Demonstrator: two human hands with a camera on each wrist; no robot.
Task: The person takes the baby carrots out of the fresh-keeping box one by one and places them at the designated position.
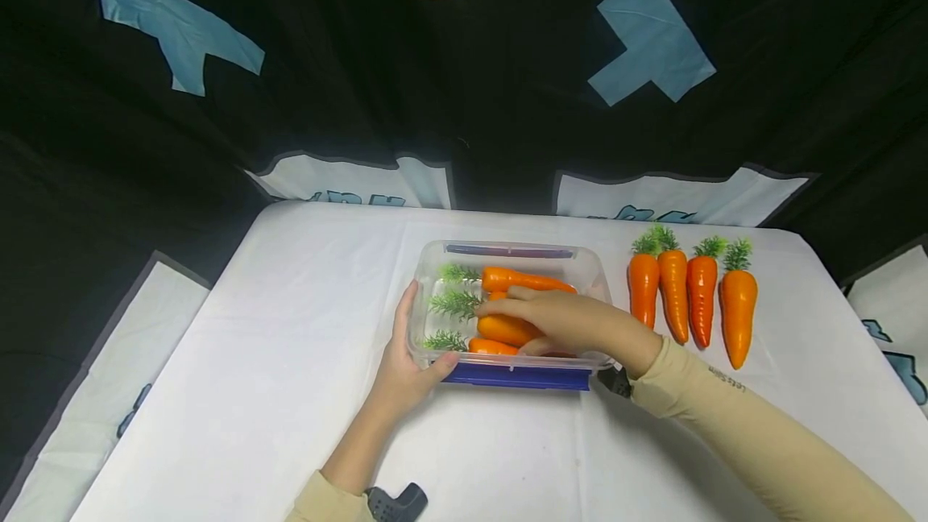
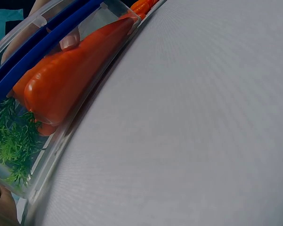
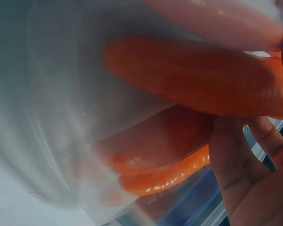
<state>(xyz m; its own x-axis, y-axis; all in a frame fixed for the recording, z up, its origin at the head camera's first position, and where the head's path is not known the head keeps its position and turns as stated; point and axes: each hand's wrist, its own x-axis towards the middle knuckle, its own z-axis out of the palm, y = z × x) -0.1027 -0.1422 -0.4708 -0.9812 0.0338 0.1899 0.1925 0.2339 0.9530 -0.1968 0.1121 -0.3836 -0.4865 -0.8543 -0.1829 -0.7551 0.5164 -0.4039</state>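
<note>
A clear plastic container (image 1: 598, 271) with blue clips holds several orange toy carrots with green leafy tops. My left hand (image 1: 406, 377) grips its left side, the thumb over the front rim and the fingers along the outer wall. Inside, my right hand (image 1: 569, 319) holds a thick carrot (image 1: 500, 330) that lies in the middle. In the right wrist view the fingers are on both sides of this carrot (image 3: 193, 77). Another carrot (image 1: 525, 279) rests along the back wall, and one (image 1: 493, 347) shows by the front wall. The right hand partly covers the carrots' tips.
To the container's right, several more carrots (image 1: 738, 316) lie side by side on the white tablecloth (image 1: 290, 329), tops pointing away. A black curtain (image 1: 464, 87) with pale blue patches hangs behind the table's far edge.
</note>
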